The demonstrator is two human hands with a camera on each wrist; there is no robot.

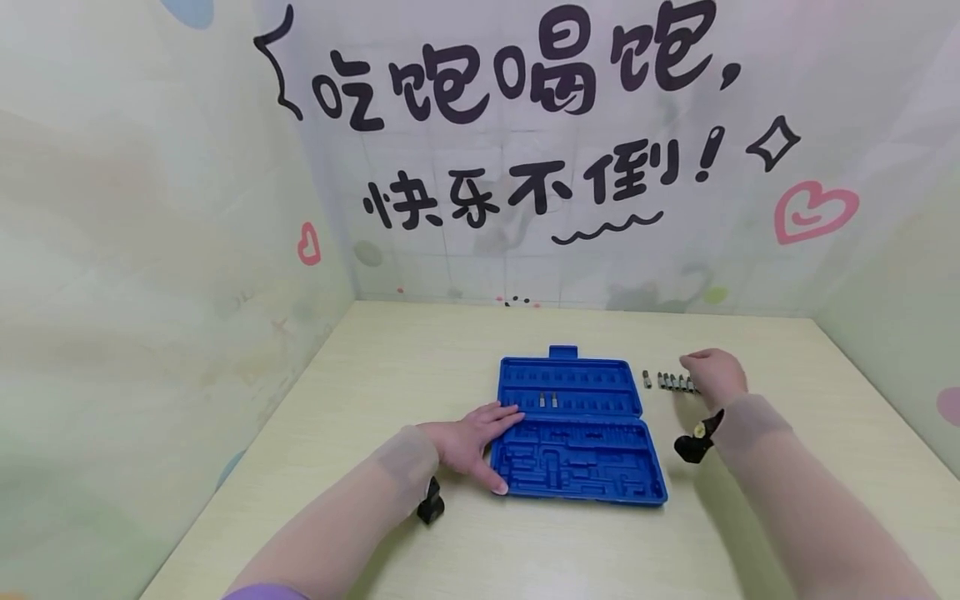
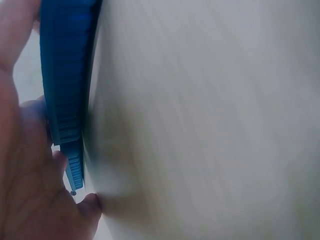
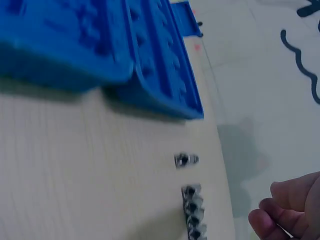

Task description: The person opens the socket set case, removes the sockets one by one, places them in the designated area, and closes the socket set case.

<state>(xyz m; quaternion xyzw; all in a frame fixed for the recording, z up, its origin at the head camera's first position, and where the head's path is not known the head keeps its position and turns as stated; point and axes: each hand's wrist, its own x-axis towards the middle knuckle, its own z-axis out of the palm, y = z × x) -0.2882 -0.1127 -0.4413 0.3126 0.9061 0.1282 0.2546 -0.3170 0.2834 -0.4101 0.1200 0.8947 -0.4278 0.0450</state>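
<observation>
A blue plastic bit case (image 1: 577, 458) lies unfolded on the table, with molded slots in both halves. Two small metal bits (image 1: 548, 400) sit in its far half. My left hand (image 1: 472, 442) rests spread along the case's left side, thumb at the near corner. In the left wrist view, its fingers lie against the blue case wall (image 2: 70, 75). My right hand (image 1: 716, 377), loosely curled, hovers over the right end of a row of several metal bits (image 1: 675, 382). Nothing shows between its fingertips in the right wrist view. A single bit (image 3: 186, 160) lies apart, between row and case.
The case's latch tab (image 1: 563, 352) points toward the back wall. A pale wood-grain table (image 1: 420, 358) carries everything, enclosed by printed cloth walls (image 1: 480, 267) at the back and sides. Black wrist cameras (image 1: 693, 448) hang below both forearms.
</observation>
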